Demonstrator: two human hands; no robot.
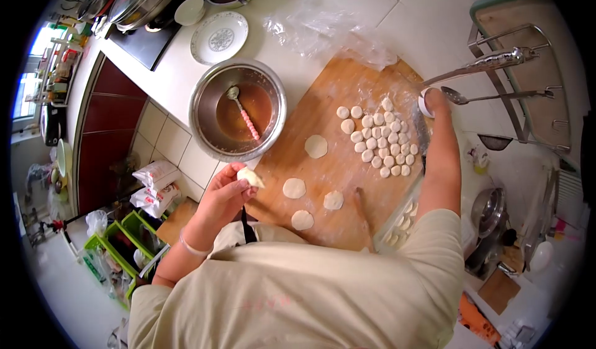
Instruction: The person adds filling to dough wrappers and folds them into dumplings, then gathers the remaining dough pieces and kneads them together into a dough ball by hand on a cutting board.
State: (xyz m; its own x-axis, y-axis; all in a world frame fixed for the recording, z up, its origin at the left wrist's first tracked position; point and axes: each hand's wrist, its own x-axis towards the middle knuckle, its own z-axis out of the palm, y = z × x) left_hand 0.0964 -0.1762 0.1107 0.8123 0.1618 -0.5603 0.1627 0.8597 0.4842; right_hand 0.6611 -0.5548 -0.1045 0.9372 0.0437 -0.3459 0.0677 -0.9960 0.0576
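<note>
Cream-coloured dough is making up the dumpling [250, 177], which is sitting left of the frame's centre, just below the steel mixing bowl [206, 116]. Its skin is looking soft, smooth and matt, and its outline is curving into a plump, folded shape with a slightly yellower tip at the right; whether its edge is fully sealed, I cannot tell. The left hand [225, 191] is pinching it between thumb and fingers, holding it clear of the wooden board [323, 110].

At the upper right, the right hand [438, 101] is resting at a small white cup [424, 103]; its fingers are largely hidden, so I cannot tell how they are gripping. A metal spoon [456, 95] is showing just right of that hand.

Four flat, round wrappers [294, 188] are lying well apart across the middle of the board, while small floury dough lumps [383, 142] are clustering to their upper right. A rolling pin [364, 220] is lying below those lumps, and folded dumplings [406, 223] are sitting in rows at the lower right, beside the right sleeve. Inside the mixing bowl, a pink-handled spoon [248, 122] is leaning in brownish contents.
</note>
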